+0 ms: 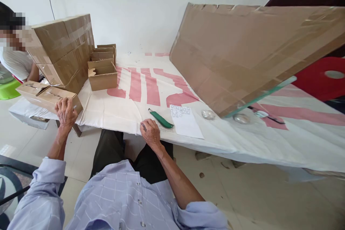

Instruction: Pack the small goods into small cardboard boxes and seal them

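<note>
My left hand (pixel 66 112) rests on the near right end of a closed, taped cardboard box (pixel 44 95), its fingers bent over the top edge. That box lies at the table's left end. At the front table edge my right hand (pixel 151 133) is closed, with a small dark spot showing at its fingers; what it is I cannot make out. Just right of this hand lies a green utility knife (pixel 161 119), its tip pointing away to the left. Beside the knife is a white paper sheet (pixel 187 122) with rows of small drawn marks.
Stacked taped boxes (pixel 64 50) stand behind the left box. Several open small boxes (pixel 102 77) line up beside them. A large cardboard panel (pixel 242 50) leans over the table's right side, near clear tape rolls (pixel 208 114). Another person (pixel 16 57) sits at far left.
</note>
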A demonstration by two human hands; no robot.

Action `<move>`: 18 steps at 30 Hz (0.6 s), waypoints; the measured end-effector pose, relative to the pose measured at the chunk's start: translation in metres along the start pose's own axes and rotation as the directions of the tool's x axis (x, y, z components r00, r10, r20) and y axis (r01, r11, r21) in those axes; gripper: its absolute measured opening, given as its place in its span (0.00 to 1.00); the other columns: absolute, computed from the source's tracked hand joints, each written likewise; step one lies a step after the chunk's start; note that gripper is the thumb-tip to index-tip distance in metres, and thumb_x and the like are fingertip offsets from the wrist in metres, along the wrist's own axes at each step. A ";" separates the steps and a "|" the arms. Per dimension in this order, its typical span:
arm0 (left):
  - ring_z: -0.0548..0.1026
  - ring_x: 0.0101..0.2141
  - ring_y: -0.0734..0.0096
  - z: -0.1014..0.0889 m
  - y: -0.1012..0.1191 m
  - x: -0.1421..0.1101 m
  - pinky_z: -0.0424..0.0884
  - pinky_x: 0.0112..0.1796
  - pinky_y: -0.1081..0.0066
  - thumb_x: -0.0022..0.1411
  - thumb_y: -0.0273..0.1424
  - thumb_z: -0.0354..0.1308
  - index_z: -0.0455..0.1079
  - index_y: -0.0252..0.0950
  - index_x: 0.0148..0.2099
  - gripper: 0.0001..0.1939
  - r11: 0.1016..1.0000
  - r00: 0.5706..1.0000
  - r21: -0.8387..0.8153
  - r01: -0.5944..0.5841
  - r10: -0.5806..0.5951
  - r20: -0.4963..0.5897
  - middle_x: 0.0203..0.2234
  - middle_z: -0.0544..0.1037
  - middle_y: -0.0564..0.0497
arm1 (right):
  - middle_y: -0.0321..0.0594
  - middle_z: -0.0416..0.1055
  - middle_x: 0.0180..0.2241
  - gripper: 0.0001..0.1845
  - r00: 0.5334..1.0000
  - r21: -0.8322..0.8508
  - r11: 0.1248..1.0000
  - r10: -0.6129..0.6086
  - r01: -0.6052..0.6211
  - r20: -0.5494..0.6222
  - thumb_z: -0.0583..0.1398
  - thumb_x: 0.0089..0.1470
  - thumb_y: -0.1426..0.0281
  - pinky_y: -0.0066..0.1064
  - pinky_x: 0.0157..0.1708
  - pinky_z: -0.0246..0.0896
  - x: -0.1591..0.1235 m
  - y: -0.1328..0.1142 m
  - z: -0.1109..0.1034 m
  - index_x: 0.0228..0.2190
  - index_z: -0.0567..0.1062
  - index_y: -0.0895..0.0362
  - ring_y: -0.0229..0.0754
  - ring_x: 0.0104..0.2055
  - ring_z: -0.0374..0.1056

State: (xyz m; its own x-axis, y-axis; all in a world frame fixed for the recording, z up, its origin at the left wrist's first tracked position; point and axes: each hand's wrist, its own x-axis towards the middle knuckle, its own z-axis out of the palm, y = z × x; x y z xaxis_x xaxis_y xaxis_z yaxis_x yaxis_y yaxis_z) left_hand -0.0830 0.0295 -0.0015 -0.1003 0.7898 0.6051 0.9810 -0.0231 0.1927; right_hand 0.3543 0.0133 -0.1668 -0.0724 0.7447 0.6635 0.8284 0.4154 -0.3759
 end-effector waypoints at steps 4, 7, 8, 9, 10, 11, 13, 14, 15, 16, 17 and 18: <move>0.66 0.70 0.33 0.001 -0.001 0.000 0.53 0.72 0.37 0.61 0.24 0.57 0.74 0.34 0.69 0.33 1.000 1.000 0.014 -0.004 0.004 -0.001 0.67 0.75 0.31 | 0.44 0.76 0.40 0.09 1.000 0.001 1.000 0.001 -0.001 0.000 0.61 0.66 0.77 0.41 0.48 0.62 0.000 0.000 0.000 0.36 0.76 0.50 0.51 0.45 0.67; 0.66 0.71 0.32 0.001 -0.001 0.000 0.53 0.72 0.36 0.61 0.24 0.57 0.73 0.35 0.69 0.34 1.000 1.000 0.010 -0.006 0.006 -0.001 0.68 0.75 0.32 | 0.44 0.76 0.40 0.09 1.000 -0.004 1.000 -0.001 0.001 0.005 0.60 0.67 0.76 0.41 0.48 0.62 0.000 0.000 0.000 0.36 0.76 0.50 0.51 0.45 0.67; 0.66 0.71 0.32 0.001 -0.001 0.000 0.52 0.72 0.36 0.61 0.24 0.57 0.73 0.35 0.70 0.34 1.000 1.000 0.006 -0.006 0.006 0.000 0.68 0.74 0.31 | 0.44 0.76 0.40 0.10 1.000 -0.003 1.000 -0.005 0.005 0.004 0.60 0.67 0.76 0.42 0.48 0.62 0.000 0.000 0.000 0.36 0.77 0.50 0.51 0.45 0.67; 0.66 0.71 0.32 0.001 0.000 -0.001 0.52 0.72 0.35 0.61 0.24 0.58 0.73 0.35 0.70 0.34 1.000 1.000 0.001 -0.005 0.005 0.001 0.68 0.74 0.31 | 0.44 0.76 0.40 0.10 1.000 -0.001 1.000 -0.009 0.009 0.003 0.59 0.67 0.76 0.42 0.48 0.62 0.000 0.000 0.000 0.36 0.77 0.50 0.51 0.45 0.67; 0.66 0.71 0.31 0.000 0.000 -0.001 0.52 0.72 0.34 0.61 0.24 0.58 0.73 0.35 0.70 0.34 1.000 1.000 -0.006 -0.004 0.004 0.003 0.68 0.74 0.31 | 0.44 0.77 0.40 0.10 1.000 0.002 1.000 -0.011 0.011 0.002 0.59 0.67 0.76 0.42 0.48 0.62 0.000 0.001 -0.001 0.36 0.77 0.51 0.52 0.45 0.67; 0.65 0.71 0.30 0.000 0.000 -0.001 0.51 0.72 0.33 0.61 0.24 0.58 0.73 0.35 0.70 0.34 1.000 1.000 -0.014 -0.003 0.003 0.007 0.68 0.74 0.30 | 0.44 0.77 0.40 0.10 1.000 0.007 1.000 -0.011 0.011 0.003 0.59 0.67 0.77 0.42 0.48 0.62 0.000 0.001 -0.001 0.36 0.77 0.51 0.52 0.45 0.67; 0.65 0.72 0.29 -0.001 0.000 -0.001 0.50 0.72 0.32 0.61 0.25 0.58 0.73 0.36 0.70 0.35 0.999 1.000 -0.034 0.002 -0.001 0.014 0.69 0.73 0.30 | 0.44 0.77 0.40 0.10 1.000 0.021 1.000 -0.004 0.004 0.008 0.59 0.67 0.77 0.42 0.48 0.63 0.000 0.001 -0.001 0.36 0.77 0.51 0.52 0.45 0.67; 0.65 0.72 0.29 -0.001 0.000 -0.001 0.50 0.72 0.31 0.61 0.25 0.58 0.73 0.36 0.70 0.35 0.999 1.000 -0.042 0.003 -0.003 0.019 0.69 0.73 0.30 | 0.44 0.77 0.40 0.10 1.000 0.026 1.000 0.001 -0.001 0.012 0.59 0.67 0.77 0.42 0.48 0.63 0.000 0.001 -0.002 0.36 0.77 0.51 0.52 0.45 0.67; 0.64 0.72 0.29 -0.001 0.000 0.000 0.50 0.72 0.31 0.61 0.25 0.58 0.73 0.36 0.71 0.35 0.999 1.000 -0.048 0.004 -0.003 0.023 0.69 0.73 0.30 | 0.44 0.77 0.40 0.10 1.000 0.029 1.000 0.004 -0.005 0.014 0.59 0.67 0.77 0.42 0.48 0.62 0.000 0.001 -0.002 0.36 0.78 0.51 0.52 0.45 0.67; 0.65 0.72 0.29 -0.002 0.000 -0.001 0.50 0.72 0.30 0.61 0.25 0.58 0.73 0.36 0.71 0.35 0.999 1.000 -0.049 0.003 -0.002 0.025 0.69 0.73 0.30 | 0.44 0.77 0.40 0.10 1.000 0.028 1.000 0.007 -0.008 0.016 0.59 0.67 0.77 0.42 0.48 0.62 0.000 0.000 -0.002 0.37 0.78 0.51 0.52 0.45 0.67; 0.65 0.72 0.29 -0.002 0.000 -0.001 0.50 0.72 0.30 0.60 0.24 0.58 0.73 0.36 0.71 0.35 0.999 1.000 -0.047 0.001 0.000 0.024 0.69 0.73 0.30 | 0.45 0.77 0.40 0.10 1.000 0.026 1.000 0.009 -0.009 0.017 0.59 0.67 0.77 0.42 0.48 0.62 0.000 0.000 -0.002 0.37 0.78 0.51 0.52 0.45 0.67; 0.65 0.72 0.29 -0.002 0.000 -0.001 0.50 0.72 0.31 0.60 0.24 0.58 0.73 0.36 0.71 0.35 0.999 1.000 -0.042 -0.002 0.003 0.022 0.69 0.73 0.30 | 0.45 0.77 0.40 0.10 1.000 0.022 1.000 0.010 -0.010 0.017 0.59 0.67 0.77 0.42 0.48 0.62 0.000 0.000 -0.002 0.37 0.78 0.51 0.52 0.45 0.67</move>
State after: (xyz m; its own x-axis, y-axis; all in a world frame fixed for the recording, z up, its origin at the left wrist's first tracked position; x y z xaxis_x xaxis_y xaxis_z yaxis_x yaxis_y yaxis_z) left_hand -0.0833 0.0278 -0.0004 -0.0933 0.8033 0.5882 0.9734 -0.0505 0.2234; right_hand 0.3556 0.0125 -0.1660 -0.0738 0.7576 0.6485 0.8164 0.4194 -0.3970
